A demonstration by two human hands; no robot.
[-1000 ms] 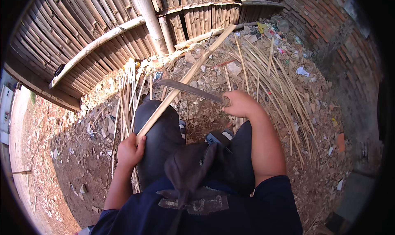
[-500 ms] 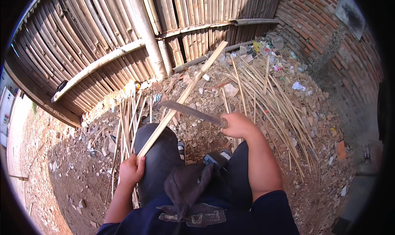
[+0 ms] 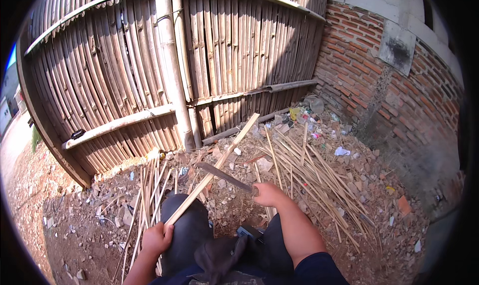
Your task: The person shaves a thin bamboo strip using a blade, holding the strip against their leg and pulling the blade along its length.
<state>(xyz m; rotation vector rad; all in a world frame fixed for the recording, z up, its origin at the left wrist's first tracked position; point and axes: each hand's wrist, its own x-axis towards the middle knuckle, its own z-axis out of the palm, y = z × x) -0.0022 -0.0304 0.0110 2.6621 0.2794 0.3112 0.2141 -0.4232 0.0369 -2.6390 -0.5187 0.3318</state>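
My left hand point(image 3: 157, 237) is closed round the near end of a long, pale bamboo strip point(image 3: 219, 161). The strip slants up and away to the right, passing over my left knee. In my right hand point(image 3: 269, 194) is the handle of a machete point(image 3: 227, 177), its dark blade pointing left. The blade's far part meets the strip about midway along it; whether it lies on the strip or bites into it, I cannot tell. Most of the machete's handle is hidden by my fingers.
Several thin bamboo strips point(image 3: 324, 177) lie heaped at the right, and another bunch point(image 3: 145, 205) lies beside my left leg. A bamboo fence point(image 3: 119, 60) stands ahead, meeting a brick wall point(image 3: 369, 70) at the right. Rubble and litter point(image 3: 314, 123) cover the ground.
The view has tilted up, showing more fence and wall, so everything sits lower. Both hands keep their holds, and the machete still crosses the strip.
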